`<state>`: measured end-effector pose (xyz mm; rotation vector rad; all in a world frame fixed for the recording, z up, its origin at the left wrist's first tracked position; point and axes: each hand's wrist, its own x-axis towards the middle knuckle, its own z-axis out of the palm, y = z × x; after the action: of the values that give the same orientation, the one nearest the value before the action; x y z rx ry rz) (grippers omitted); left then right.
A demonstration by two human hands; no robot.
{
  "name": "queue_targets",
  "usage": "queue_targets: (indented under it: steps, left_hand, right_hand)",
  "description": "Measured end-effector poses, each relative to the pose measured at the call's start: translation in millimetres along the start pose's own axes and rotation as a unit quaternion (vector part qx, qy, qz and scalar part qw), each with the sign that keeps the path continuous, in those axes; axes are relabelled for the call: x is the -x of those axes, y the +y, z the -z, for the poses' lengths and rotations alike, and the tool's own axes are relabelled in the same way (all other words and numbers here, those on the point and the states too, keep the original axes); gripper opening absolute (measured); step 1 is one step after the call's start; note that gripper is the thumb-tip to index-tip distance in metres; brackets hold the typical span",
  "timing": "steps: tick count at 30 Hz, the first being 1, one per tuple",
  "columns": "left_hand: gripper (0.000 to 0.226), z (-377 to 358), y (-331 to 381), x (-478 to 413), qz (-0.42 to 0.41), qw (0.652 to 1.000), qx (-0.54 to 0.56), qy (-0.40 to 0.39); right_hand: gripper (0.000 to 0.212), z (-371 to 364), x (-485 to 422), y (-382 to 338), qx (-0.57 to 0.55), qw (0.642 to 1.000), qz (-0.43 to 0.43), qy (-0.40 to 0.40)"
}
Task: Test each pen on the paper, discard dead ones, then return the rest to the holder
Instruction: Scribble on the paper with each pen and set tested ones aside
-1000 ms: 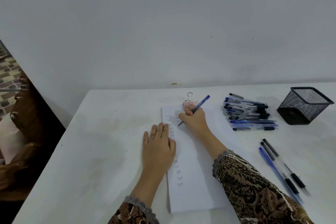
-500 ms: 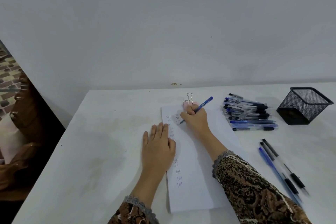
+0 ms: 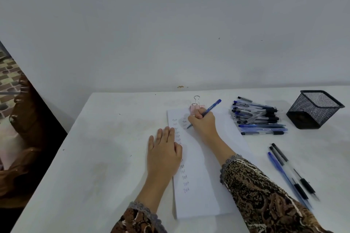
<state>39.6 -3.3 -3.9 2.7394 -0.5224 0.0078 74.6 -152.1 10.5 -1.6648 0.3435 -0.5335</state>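
Note:
My right hand (image 3: 203,124) grips a blue pen (image 3: 211,108), its tip down on the white paper (image 3: 200,185) beside a second column of small written words. My left hand (image 3: 164,150) lies flat, fingers straight, pressing the paper's left edge. A pink binder clip (image 3: 195,108) holds the top of the sheets. A pile of several blue and black pens (image 3: 258,119) lies to the right of the paper. Three more pens (image 3: 289,171) lie apart near the right front. The black mesh holder (image 3: 314,109) stands at the far right, with nothing visible inside.
The white table (image 3: 98,157) meets a pale wall at the back. Its left edge drops off beside a dark brown piece of furniture (image 3: 22,138). Bare tabletop lies left of the paper.
My right hand has shifted slightly while writing, moving the pen tip down the second column. The left hand and the pens on the table have stayed put.

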Motion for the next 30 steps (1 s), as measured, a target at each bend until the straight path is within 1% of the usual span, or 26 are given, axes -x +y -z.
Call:
queue_targets:
  steps: [4,6,7,10,12,14,19,20,24,30]
  left_hand:
    - [0.059,-0.9,-1.2,-0.8,-0.002,1.0,-0.003,0.004]
    - [0.054,-0.7,-1.4,-0.5,-0.005,1.0,0.004,0.008]
    - [0.053,-0.7,-1.6,-0.5,-0.007,1.0,0.008,0.011]
    - [0.052,-0.5,-1.9,-0.7,-0.009,1.0,0.02,0.019]
    - [0.052,-0.3,-2.2,-0.4,-0.01,0.999,0.028,0.022]
    - [0.052,-0.3,-2.8,-0.3,-0.009,0.999,0.037,0.023]
    - [0.052,-1.0,-2.9,0.2,-0.009,0.998,0.045,0.034]
    - [0.051,-0.9,-2.6,0.4,-0.008,0.998,0.045,0.036]
    - [0.051,0.4,-2.2,2.6,-0.005,0.998,0.052,0.036]
    - [0.048,0.5,-3.0,7.4,-0.005,0.997,0.058,0.044]
  right_hand:
    - [0.051,-1.2,0.8,-0.5,-0.013,1.0,-0.005,0.013]
    - [0.054,-0.3,0.0,0.1,-0.049,0.998,-0.027,0.008]
    - [0.055,1.1,-0.9,-0.1,-0.085,0.995,-0.044,0.0]
    - [0.046,9.4,-2.8,-9.7,-0.223,0.969,-0.106,-0.022]
    - [0.045,16.0,-1.9,-19.1,-0.261,0.954,-0.144,-0.036]
    - [0.046,18.8,1.9,-21.2,-0.292,0.942,-0.162,-0.034]
    - [0.033,18.1,20.7,-16.5,-0.384,0.897,-0.217,0.005]
    - [0.03,19.0,24.0,-17.0,-0.382,0.897,-0.224,0.012]
    - [0.026,23.9,37.4,-21.9,-0.318,0.915,-0.244,0.041]
    - [0.027,45.5,48.2,-36.8,-0.215,0.944,-0.247,0.027]
